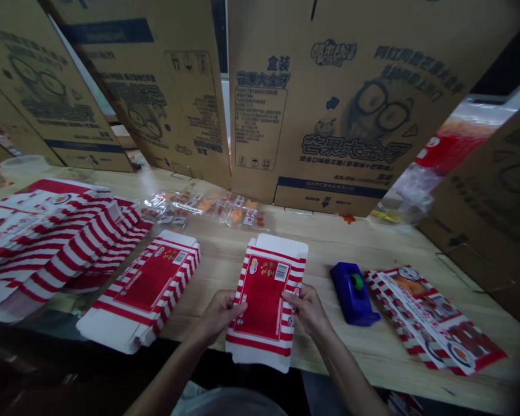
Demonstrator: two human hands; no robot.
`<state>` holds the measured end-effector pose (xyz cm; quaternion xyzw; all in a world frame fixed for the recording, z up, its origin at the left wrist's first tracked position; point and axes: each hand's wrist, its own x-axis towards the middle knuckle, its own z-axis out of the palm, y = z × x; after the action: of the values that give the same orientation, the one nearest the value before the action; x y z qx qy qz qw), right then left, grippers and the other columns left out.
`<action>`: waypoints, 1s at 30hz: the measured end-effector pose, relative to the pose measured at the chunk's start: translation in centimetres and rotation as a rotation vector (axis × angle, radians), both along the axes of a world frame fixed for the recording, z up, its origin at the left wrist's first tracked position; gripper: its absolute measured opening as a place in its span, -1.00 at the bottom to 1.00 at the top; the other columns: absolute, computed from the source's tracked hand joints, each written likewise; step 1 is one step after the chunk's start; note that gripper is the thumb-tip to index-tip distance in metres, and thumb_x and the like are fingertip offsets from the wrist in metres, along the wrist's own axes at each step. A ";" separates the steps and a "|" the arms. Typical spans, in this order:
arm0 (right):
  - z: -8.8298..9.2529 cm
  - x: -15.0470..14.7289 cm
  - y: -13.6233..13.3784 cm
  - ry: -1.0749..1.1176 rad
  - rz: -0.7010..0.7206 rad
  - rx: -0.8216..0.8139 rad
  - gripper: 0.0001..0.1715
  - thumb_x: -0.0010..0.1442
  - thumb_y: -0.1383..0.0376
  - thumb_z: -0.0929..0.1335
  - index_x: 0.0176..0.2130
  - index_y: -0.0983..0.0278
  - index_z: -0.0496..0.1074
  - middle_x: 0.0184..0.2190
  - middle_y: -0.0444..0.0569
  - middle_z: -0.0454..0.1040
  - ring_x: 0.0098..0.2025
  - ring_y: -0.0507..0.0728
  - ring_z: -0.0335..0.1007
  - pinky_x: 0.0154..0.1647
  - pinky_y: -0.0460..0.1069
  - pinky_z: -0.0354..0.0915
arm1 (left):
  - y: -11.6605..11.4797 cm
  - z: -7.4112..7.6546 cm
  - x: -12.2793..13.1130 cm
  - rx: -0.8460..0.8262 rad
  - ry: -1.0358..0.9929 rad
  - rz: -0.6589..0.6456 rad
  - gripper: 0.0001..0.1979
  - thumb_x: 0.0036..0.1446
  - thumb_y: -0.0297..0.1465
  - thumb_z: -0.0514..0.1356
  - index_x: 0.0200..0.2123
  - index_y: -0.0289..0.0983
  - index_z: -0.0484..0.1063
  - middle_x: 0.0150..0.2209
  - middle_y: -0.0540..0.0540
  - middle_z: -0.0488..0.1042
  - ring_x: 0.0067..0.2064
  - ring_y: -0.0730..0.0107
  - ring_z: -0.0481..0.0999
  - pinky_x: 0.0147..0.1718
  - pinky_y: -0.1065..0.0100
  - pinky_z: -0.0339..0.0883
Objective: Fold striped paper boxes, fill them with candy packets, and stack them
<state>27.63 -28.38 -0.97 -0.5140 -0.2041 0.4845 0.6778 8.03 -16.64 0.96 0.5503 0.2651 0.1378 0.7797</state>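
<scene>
Both of my hands hold one red-and-white striped carton (264, 300) over the table's front edge, its red back panel and barcode facing up. Its end flaps stick out at top and bottom. My left hand (222, 312) pinches the left edge, thumb on the panel. On the opposite edge, my right hand (308, 306) grips with its thumb on top; the fingers beneath are hidden. To the left lies a stack of similar flat cartons (149, 283). A blue tape dispenser (353, 293) with a green core stands to the right of my right hand.
A larger pile of striped cartons (69, 242) covers the table's left side. Clear packets (208, 207) lie behind the held carton. More printed cartons (433, 318) rest at right. Tall brown cardboard boxes (329, 115) wall off the back, and another box (489, 219) stands at right.
</scene>
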 end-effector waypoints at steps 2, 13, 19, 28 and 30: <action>-0.6 -0.1 -0.1 -0.012 0.019 -0.011 -0.69 -0.15 0.20 0.58 -0.38 0.32 0.59 -0.41 0.01 0.62 -0.44 0.16 0.50 -0.34 0.02 0.39 | -1.1 -1.2 -0.5 -0.027 0.014 0.081 -0.70 0.02 -0.18 0.31 -0.45 -0.34 0.53 -0.53 -0.06 0.55 -0.48 0.29 0.53 -0.45 0.35 0.38; -1.7 -3.8 -2.5 0.046 0.239 0.020 -0.57 0.00 0.18 0.52 -0.14 0.30 0.49 -0.23 0.06 0.58 -0.20 0.25 0.52 -0.11 0.14 0.39 | 1.6 0.9 0.7 0.127 -0.150 0.279 -0.49 0.10 -0.25 0.26 0.11 -0.28 0.37 -0.03 -0.18 0.55 -0.08 0.17 0.55 -0.13 0.26 0.44; -2.2 -2.9 -2.4 -0.351 -0.144 0.049 -0.33 0.08 0.15 0.48 0.11 0.12 0.23 0.02 0.04 0.43 -0.13 0.14 0.48 -0.06 0.05 0.40 | 1.0 -1.9 0.8 0.242 -0.061 0.295 -0.37 0.05 -0.23 0.27 0.18 -0.33 0.31 0.00 -0.21 0.53 -0.06 0.15 0.55 -0.08 0.21 0.44; -3.6 -0.9 -0.8 -0.630 -0.049 0.067 -0.68 0.18 0.15 0.40 -0.08 0.20 0.51 -0.18 0.01 0.49 -0.25 0.13 0.44 -0.22 0.00 0.38 | 1.3 -4.1 0.5 0.000 -0.025 0.416 -0.49 -0.12 -0.18 0.38 -0.09 -0.31 0.54 -0.13 -0.19 0.59 -0.17 0.18 0.57 -0.20 0.26 0.45; -3.7 -0.6 -0.2 -0.620 -0.059 0.081 -0.77 0.17 0.15 0.40 -0.21 0.22 0.55 -0.18 0.02 0.50 -0.16 0.17 0.44 -0.12 0.02 0.36 | 1.8 -4.0 0.8 -0.053 -0.010 0.441 -0.59 -0.14 -0.18 0.39 -0.26 -0.34 0.59 -0.21 -0.17 0.61 -0.25 0.24 0.57 -0.27 0.32 0.43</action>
<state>27.07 -28.62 -4.67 -0.6154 -0.4052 0.2761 0.6171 8.88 -14.87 -3.09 0.4574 0.3786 0.3007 0.7463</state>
